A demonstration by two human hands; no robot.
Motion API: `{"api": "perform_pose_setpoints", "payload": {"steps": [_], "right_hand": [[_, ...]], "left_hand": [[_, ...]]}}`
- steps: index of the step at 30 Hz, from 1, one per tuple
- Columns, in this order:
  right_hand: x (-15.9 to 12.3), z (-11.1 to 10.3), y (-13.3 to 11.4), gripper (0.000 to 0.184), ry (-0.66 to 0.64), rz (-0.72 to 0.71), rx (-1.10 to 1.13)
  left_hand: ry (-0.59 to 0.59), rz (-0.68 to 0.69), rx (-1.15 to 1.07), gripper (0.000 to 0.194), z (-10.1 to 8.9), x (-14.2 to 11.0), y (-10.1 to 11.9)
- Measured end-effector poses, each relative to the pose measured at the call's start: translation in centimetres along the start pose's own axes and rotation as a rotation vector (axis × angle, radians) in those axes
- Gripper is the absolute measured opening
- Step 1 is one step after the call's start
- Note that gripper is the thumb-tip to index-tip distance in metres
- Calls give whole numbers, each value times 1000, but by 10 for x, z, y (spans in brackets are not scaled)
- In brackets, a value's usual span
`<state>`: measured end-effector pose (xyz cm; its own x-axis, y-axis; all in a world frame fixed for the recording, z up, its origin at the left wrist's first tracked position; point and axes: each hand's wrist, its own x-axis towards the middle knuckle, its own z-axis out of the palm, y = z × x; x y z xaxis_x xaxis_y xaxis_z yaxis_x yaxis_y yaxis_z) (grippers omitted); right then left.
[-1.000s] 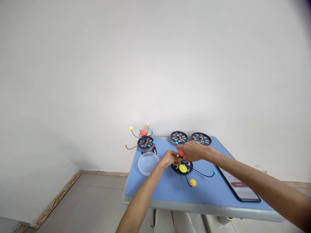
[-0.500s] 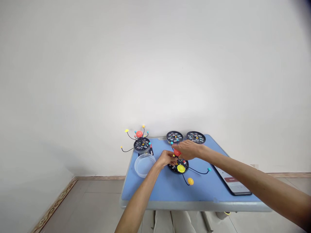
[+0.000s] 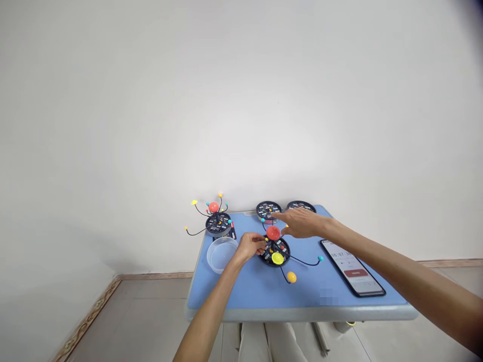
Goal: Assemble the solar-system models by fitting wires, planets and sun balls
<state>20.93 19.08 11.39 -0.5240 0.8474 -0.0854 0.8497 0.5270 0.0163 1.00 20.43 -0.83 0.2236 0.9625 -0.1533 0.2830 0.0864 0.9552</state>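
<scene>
A solar system model stands on the table, with a red ball at its centre and yellow, orange and teal balls on curved black arms. At its left edge, my left hand has its fingers pinched together on the model; exactly which part they grip is hidden. My right hand hovers above and behind the red ball, index finger stretched out to the left. Its thumb is near a small yellow ball, and nothing shows in its grasp.
Another assembled model stands at the table's left back. Two round printed bases lie along the back edge. A clear round plastic dish is at left. On the right lies a phone showing a timer. The blue table stands near a wall.
My right hand has lifted away from the red ball, up and back, leaving the ball in plain view. My left hand stays at the model's left side. The view has shifted slightly.
</scene>
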Motion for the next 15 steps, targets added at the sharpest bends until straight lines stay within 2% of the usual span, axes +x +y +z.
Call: {"api": "perform_pose_setpoints", "payload": {"steps": [3, 7, 11, 13, 15], "right_hand": [[-16, -4, 15, 41, 92, 42, 73], [-43, -2, 33, 26, 200, 112, 219], [-70, 17, 49, 33, 272, 159, 364], [-81, 33, 56, 40, 312, 189, 438], [-91, 51, 61, 46, 378, 261, 608]], "left_hand": [[117, 29, 85, 12, -6, -8, -10], [251, 92, 199, 22, -9, -30, -25], [368, 131, 281, 30, -5, -51, -41], [418, 140, 312, 34, -1, -57, -49], [456, 146, 345, 36, 3, -61, -55]]}}
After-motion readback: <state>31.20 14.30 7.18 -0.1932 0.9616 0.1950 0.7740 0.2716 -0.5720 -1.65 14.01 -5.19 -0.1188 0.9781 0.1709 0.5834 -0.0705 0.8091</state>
